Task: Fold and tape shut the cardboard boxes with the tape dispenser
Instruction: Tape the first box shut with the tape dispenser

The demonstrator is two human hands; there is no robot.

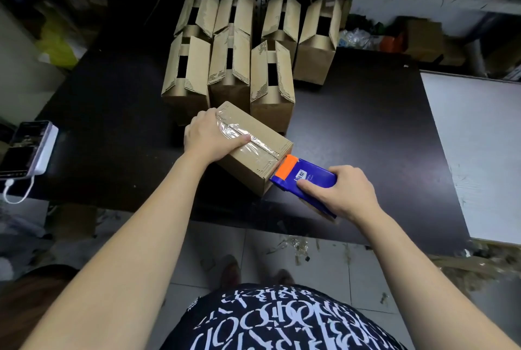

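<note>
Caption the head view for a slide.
Left hand steadies a cardboard box while right hand holds the tape dispenser against its near end.

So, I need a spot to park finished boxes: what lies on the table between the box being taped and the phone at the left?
Nothing: the head view shows bare dark table between the box and the phone.

Matt brown cardboard box [255, 152], corrugated edges showing rough, and along its top a strip of clear tape [239, 133] shines glossy and wrinkled. The tape dispenser [308, 179] is smooth blue plastic, orange-tipped. Dark matt table [361, 124] underneath.
</note>
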